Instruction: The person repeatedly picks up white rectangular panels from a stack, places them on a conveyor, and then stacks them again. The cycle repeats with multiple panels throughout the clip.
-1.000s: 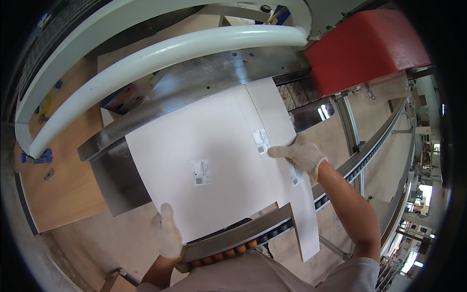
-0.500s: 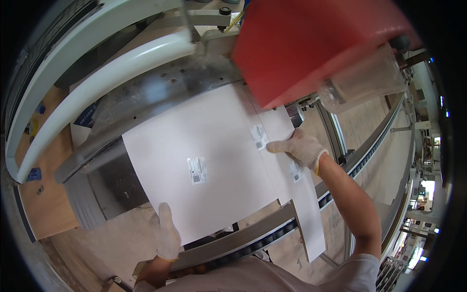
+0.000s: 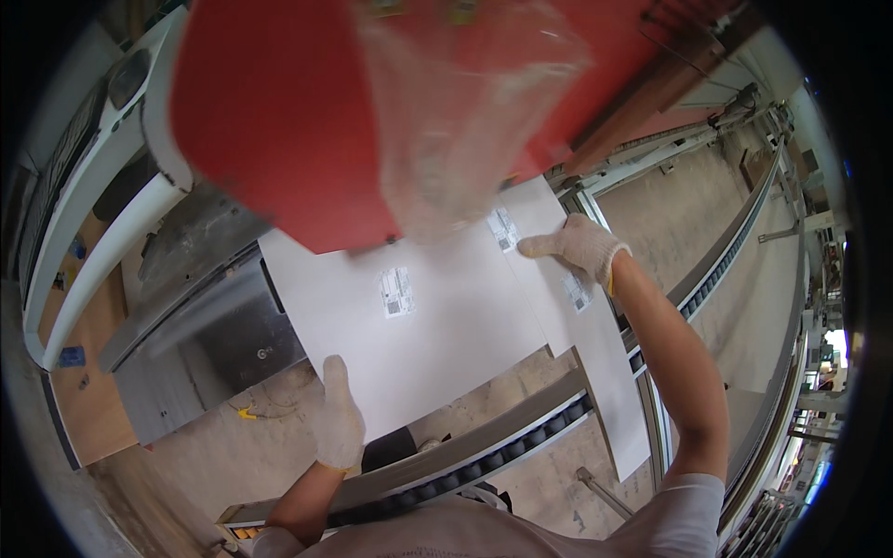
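Cream-gloved left grip (image 3: 340, 418) and right grip (image 3: 579, 249) hold flat white panels (image 3: 446, 321) by opposite edges
Beige floor (image 3: 670, 209) shows outside both grips.

Past the thumb of the left hand (image 3: 340, 420), its other fingers lie out of sight under the large white panel (image 3: 456, 349). The right hand's (image 3: 586, 249) fingers, thumb apart, are likewise hidden at the narrow white panel (image 3: 611, 395). Ahead of both thumbs, the red machine housing (image 3: 270, 121) covers the large panel's far edge and runs off the top, motion-blurred, as is the clear plastic guard (image 3: 465, 121) before it. Print on the label (image 3: 397, 292) between the thumbs is too small to read. Behind the left fingers, the person's body partly hides the roller conveyor (image 3: 502, 456).
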`<state>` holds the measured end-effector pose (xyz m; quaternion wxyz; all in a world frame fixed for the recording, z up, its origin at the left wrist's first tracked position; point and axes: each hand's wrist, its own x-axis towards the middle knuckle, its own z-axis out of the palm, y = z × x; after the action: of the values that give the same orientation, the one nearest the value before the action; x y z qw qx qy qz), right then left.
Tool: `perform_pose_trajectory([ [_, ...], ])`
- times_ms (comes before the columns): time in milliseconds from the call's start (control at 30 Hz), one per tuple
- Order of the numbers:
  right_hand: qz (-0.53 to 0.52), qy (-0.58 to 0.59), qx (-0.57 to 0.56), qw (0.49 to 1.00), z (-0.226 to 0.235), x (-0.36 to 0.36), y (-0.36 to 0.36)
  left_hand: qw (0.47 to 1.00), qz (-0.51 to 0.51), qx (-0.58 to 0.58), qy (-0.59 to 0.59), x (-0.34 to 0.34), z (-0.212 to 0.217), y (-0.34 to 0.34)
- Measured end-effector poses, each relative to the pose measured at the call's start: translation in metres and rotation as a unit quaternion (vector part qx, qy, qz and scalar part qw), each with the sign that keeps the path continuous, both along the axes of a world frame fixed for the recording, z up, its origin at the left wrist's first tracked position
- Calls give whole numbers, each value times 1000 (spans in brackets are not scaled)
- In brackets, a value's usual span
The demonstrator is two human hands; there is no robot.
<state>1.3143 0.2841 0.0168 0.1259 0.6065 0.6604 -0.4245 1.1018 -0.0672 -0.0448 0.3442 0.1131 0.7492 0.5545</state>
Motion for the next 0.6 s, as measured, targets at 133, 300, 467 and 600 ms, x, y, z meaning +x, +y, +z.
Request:
perform_pose_trajectory([
  [133,-7,-15,28,999,0,38,42,999,7,-31,4,41,-1,52],
  [300,-55,79,23,995,-10,99,85,999,-1,-48,20,91,-7,103],
  [467,-55,41,72,995,-20,146,137,998,-28,-43,32,133,-10,151],
  [600,11,13,84,996,-23,194,183,1000,4,-20,10,178,-19,201],
])
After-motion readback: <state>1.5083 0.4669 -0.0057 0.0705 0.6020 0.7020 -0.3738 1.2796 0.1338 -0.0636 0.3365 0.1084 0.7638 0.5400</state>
